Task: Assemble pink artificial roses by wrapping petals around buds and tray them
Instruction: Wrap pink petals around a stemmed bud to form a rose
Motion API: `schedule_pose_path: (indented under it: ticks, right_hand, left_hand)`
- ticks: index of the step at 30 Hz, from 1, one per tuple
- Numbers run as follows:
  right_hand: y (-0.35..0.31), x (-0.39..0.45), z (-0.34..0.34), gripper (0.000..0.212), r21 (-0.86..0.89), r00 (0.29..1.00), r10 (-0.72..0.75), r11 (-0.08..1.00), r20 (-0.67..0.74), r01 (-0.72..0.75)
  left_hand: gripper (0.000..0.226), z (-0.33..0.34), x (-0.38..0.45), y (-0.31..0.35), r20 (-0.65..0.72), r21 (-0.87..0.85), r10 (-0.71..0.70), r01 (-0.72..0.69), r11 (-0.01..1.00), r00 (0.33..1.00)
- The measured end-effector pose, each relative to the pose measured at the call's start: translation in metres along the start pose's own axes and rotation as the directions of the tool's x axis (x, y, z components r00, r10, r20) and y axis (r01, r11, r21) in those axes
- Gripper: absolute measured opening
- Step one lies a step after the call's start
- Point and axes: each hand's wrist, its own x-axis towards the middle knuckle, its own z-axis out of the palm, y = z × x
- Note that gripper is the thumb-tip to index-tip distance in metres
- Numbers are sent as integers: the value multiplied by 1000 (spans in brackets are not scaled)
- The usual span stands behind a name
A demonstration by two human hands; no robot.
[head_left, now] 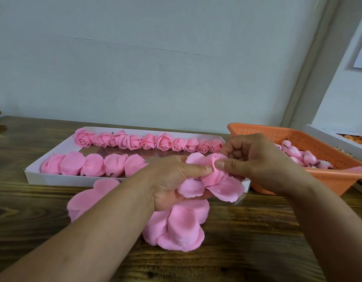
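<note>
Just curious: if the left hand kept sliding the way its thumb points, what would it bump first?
Probably the right hand: the left hand points right, its thumb already meeting the right thumb on the rose. Beyond lies the orange basket.

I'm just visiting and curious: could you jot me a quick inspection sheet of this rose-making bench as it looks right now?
Surface: dark wooden table.
Job's things: white tray with a back row of finished roses and a front row of five; loose petals piled in front; half-wrapped rose held above them.
Clutter: orange basket of buds at right.
Hands: left hand and right hand both pinch the half-wrapped rose.
Cables: nothing seen.
Surroundings: pale wall behind.
</note>
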Motion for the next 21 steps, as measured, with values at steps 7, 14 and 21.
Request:
schedule_pose_path:
  ticks: [7, 14, 21]
  right_hand:
    - [-6, -2, 7, 29, 55, 999, 18, 998, -34, -17]
    - [-12, -2, 8, 30, 43, 997, 8, 999, -74, -5]
    - [-10, -3, 2, 35, 134, 999, 37, 990, -4, -36]
  left_hand:
    - [44, 2, 0, 4, -97, 19, 19, -17, 1000, 995]
    - [37, 2, 4, 5, -181, -89, 25, -41, 995, 983]
    - [34, 3, 2, 5, -144, -130, -16, -3, 992, 989]
